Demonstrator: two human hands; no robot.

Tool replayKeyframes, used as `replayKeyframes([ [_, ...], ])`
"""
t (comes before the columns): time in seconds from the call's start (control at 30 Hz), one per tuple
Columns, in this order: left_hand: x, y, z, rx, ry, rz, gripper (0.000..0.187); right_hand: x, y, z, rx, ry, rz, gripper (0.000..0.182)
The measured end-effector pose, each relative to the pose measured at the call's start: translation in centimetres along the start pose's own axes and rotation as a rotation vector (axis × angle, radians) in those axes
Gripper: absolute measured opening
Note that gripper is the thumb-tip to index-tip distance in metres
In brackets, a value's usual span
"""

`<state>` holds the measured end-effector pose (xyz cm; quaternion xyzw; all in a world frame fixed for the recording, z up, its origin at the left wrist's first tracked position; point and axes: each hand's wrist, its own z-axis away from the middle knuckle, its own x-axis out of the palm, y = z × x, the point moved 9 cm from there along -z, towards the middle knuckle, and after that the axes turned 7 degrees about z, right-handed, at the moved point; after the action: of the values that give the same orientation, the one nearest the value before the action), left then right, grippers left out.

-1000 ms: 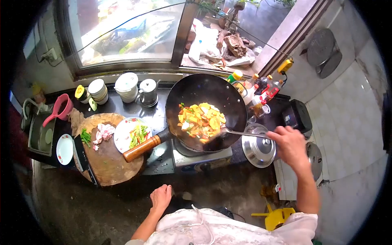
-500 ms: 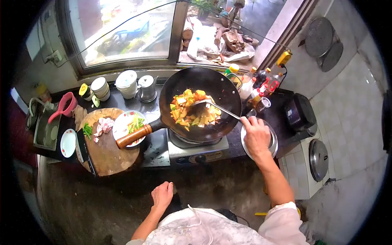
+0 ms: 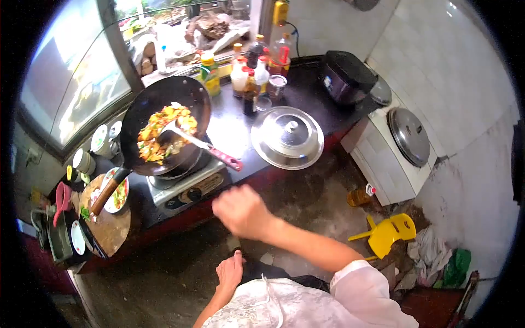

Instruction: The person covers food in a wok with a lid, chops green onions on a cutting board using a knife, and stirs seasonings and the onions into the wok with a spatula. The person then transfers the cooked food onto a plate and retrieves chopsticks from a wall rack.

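A black wok (image 3: 194, 104) stands on the gas stove (image 3: 188, 191), with chopped, sauced vegetables (image 3: 156, 134) inside. A metal cooking spatula (image 3: 188, 135) leans in the wok, its red handle (image 3: 227, 159) sticking out over the rim. My right hand (image 3: 240, 212) hovers in front of the stove, below that handle and apart from it. Its fingers are curled, slightly blurred, with nothing visible in them. Low near my apron, my left hand (image 3: 229, 270) is loosely closed, and I see nothing in it. A round steel lid (image 3: 268, 143) lies on the counter right of the stove.
Sauce bottles (image 3: 250, 90) stand behind the lid, near a dark rice cooker (image 3: 347, 76). At left are a cutting board (image 3: 117, 229), a plate of cut vegetables (image 3: 124, 198) and a sink (image 3: 59, 240). A yellow stool (image 3: 391, 235) and an oil bottle (image 3: 361, 195) are on the floor.
My right hand has let go of the spatula and drawn back toward me; the spatula stays in the wok. The view has turned right, and the lid is now fully visible.
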<state>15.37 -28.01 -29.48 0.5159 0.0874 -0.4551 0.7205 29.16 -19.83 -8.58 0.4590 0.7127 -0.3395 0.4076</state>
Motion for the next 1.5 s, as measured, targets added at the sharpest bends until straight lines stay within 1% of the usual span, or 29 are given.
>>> replayKeyframes([
  [0.07,0.8,0.6,0.2,-0.066,-0.06,-0.03,0.064,4.4,0.6,6.0,0.062,-0.135,-0.168,0.01],
  [0.13,1.1,1.5,-0.5,-0.07,-0.02,-0.065,0.056,12.2,5.4,12.9,0.178,-0.199,-0.221,0.011],
  [0.2,1.7,1.5,-2.1,-0.046,0.028,-0.104,0.052,18.1,15.4,19.8,0.898,-0.22,-0.752,0.018],
  [0.23,2.4,1.5,-3.0,-0.049,0.018,-0.109,0.046,19.4,19.2,22.3,1.119,-0.188,-0.919,0.022],
  [0.27,3.2,0.8,-4.1,-0.053,0.008,-0.131,0.045,20.2,22.3,24.3,1.337,-0.149,-1.086,0.025],
  [0.33,4.8,1.0,-6.9,-0.056,0.001,-0.157,0.044,18.8,27.0,25.8,1.47,-0.037,-1.099,0.027],
  [0.37,6.0,1.2,-8.3,-0.049,-0.035,-0.151,0.044,19.7,28.6,26.3,1.488,-0.03,-1.193,0.03],
  [0.47,7.5,5.0,-11.7,-0.026,-0.109,-0.114,0.043,23.9,31.2,27.9,1.666,0.114,-1.558,0.034],
  [0.5,8.1,6.0,-12.7,-0.012,-0.114,-0.092,0.043,26.8,32.2,28.9,1.723,0.183,-1.633,0.038],
  [0.53,8.5,6.7,-13.6,0.003,-0.119,-0.072,0.044,28.4,32.5,28.7,1.77,0.174,-1.697,0.042],
  [0.6,9.5,7.1,-14.7,0.133,-0.087,0.016,0.041,31.4,33.3,27.4,1.737,0.447,-1.863,0.054],
  [0.63,10.1,6.7,-15.0,0.127,-0.081,0.023,0.04,31.7,34.1,25.2,1.463,0.557,-2.006,0.07],
  [0.67,10.5,6.5,-15.1,0.116,-0.078,0.027,0.039,34.1,35.4,24.9,1.294,0.661,-2.002,0.072],
  [0.73,11.3,6.1,-14.8,-0.023,-0.161,-0.006,0.04,36.8,37.8,24.5,1.262,0.761,-1.888,0.067],
  [0.77,11.9,5.4,-14.7,-0.083,-0.192,-0.058,0.041,38.3,38.2,24.8,1.277,0.771,-1.884,0.063],
  [0.8,12.6,4.5,-14.7,-0.104,-0.196,-0.063,0.042,38.4,38.2,24.1,1.228,0.793,-2.002,0.063],
  [0.87,13.9,2.7,-14.7,-0.147,-0.21,-0.075,0.043,38.9,39.0,24.7,1.289,0.85,-1.932,0.062],
  [0.9,14.3,3.1,-14.5,-0.174,-0.217,-0.074,0.043,38.9,39.0,24.7,1.287,0.872,-1.931,0.062],
  [1.0,16.5,3.4,-13.9,-0.152,-0.231,-0.037,0.044,38.1,38.7,23.5,1.234,0.91,-1.965,0.062],
  [1.1,18.2,4.8,-13.3,-0.196,-0.199,-0.054,0.045,36.5,37.9,22.0,1.137,0.936,-2.042,0.061],
  [1.2,19.9,5.8,-12.9,-0.196,-0.198,-0.048,0.04,34.3,36.8,21.4,1.05,0.944,-2.095,0.061],
  [1.27,20.4,7.1,-14.3,-0.116,-0.122,0.027,0.036,32.5,36.6,21.7,1.078,0.958,-2.103,0.061],
  [1.3,20.8,7.8,-15.3,-0.075,-0.084,0.068,0.034,32.0,36.6,22.6,1.193,0.967,-2.069,0.061],
  [1.33,21.2,8.4,-16.7,-0.06,-0.04,0.112,0.029,30.8,36.4,23.3,1.268,0.957,-2.105,0.081],
  [1.37,21.8,8.4,-18.2,0.012,0.025,0.127,0.028,31.2,36.5,24.5,1.296,0.949,-2.131,0.069],
  [1.4,21.6,10.3,-19.5,0.152,0.165,0.112,0.03,31.7,36.3,26.1,1.329,0.935,-2.156,0.058],
  [1.43,21.8,13.1,-20.2,0.2,0.237,0.128,0.036,31.6,35.7,28.1,1.243,0.861,-2.239,0.041],
  [1.47,22.5,15.3,-21.1,0.227,0.25,0.083,0.041,29.2,35.6,30.0,1.476,0.83,-2.15,0.037],
  [1.5,24.0,16.0,-22.1,0.267,0.243,0.094,0.046,27.6,35.9,31.7,1.42,0.779,-2.149,0.034],
])
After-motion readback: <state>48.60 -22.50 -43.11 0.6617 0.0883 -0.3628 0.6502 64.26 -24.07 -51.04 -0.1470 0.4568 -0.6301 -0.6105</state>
